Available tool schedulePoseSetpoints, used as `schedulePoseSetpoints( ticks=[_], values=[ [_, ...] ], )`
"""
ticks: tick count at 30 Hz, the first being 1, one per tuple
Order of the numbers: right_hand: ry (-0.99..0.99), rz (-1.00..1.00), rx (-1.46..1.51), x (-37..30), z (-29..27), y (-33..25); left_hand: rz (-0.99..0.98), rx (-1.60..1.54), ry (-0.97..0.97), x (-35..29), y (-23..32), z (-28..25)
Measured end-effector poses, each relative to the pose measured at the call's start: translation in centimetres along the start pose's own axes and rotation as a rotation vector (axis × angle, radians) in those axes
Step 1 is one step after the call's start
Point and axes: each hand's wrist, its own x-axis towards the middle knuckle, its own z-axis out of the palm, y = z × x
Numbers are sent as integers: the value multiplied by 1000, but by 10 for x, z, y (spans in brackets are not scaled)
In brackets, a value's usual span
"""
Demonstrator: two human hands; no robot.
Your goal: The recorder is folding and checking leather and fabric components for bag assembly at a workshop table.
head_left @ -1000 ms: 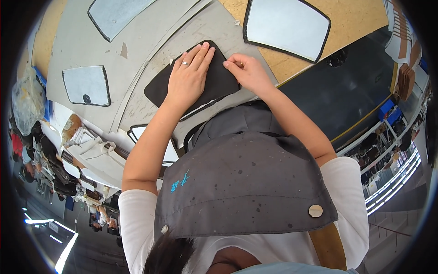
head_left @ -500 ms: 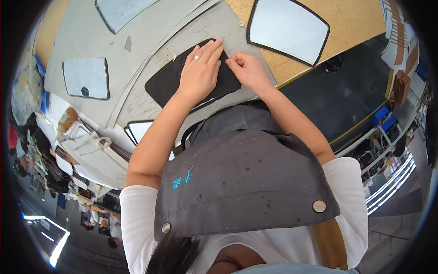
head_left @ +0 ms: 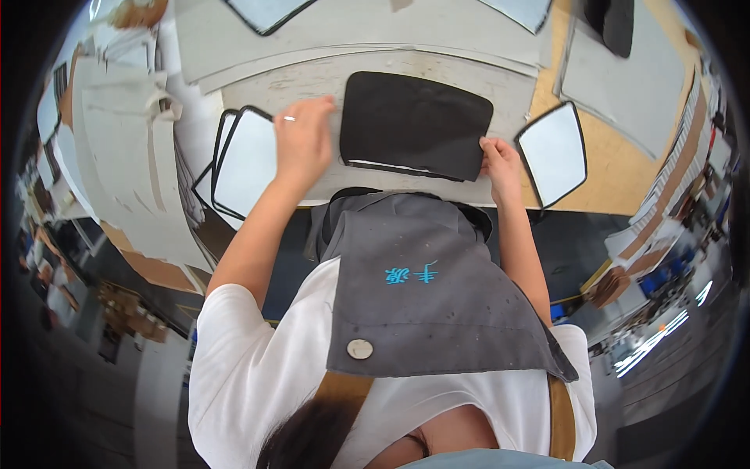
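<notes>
A black four-sided sheet with rounded corners lies on the grey board before me. Along its near edge runs a thin white strip. My right hand is closed on the sheet's right edge, thumb and fingers pinching it near the corner. My left hand, with a ring on one finger, hovers just left of the sheet and apart from it. Motion smears its fingers, so whether they are closed does not show. Beside that hand, white panels with black edging overlap in a small stack.
Another black-edged white panel lies right of my right hand. More such panels, one of them at the far left, lie beyond the sheet. A dark piece rests at the far right. Large pale sheets are piled at left.
My left hand has lifted off the black sheet and moved left. My right hand now pinches the sheet's right edge. The view has turned, so the sheet appears straighter.
</notes>
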Motion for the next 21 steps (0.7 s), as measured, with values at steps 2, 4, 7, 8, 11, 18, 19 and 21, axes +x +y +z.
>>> schedulePoseSetpoints(
  ticks=[2,4,7,8,11,18,19,21],
  values=[
    [-10,4,-20,1,-2,0,34,9,-18,-9,11,5],
    [6,13,-37,1,-2,-2,80,15,-42,-11,18,11],
    [16,19,-42,-1,-4,-2,49,157,-25,-7,14,18],
    [25,20,-33,-2,-2,-4,71,199,-54,-6,9,18],
    [55,31,-45,-4,-2,-6,43,185,-89,3,7,12],
    [27,11,-15,3,-2,3,292,-41,-114,46,64,53],
    [30,8,-22,1,-1,3,351,-62,-144,48,75,62],
    [35,9,-18,-1,0,3,331,-87,-176,47,80,76]
  ],
)
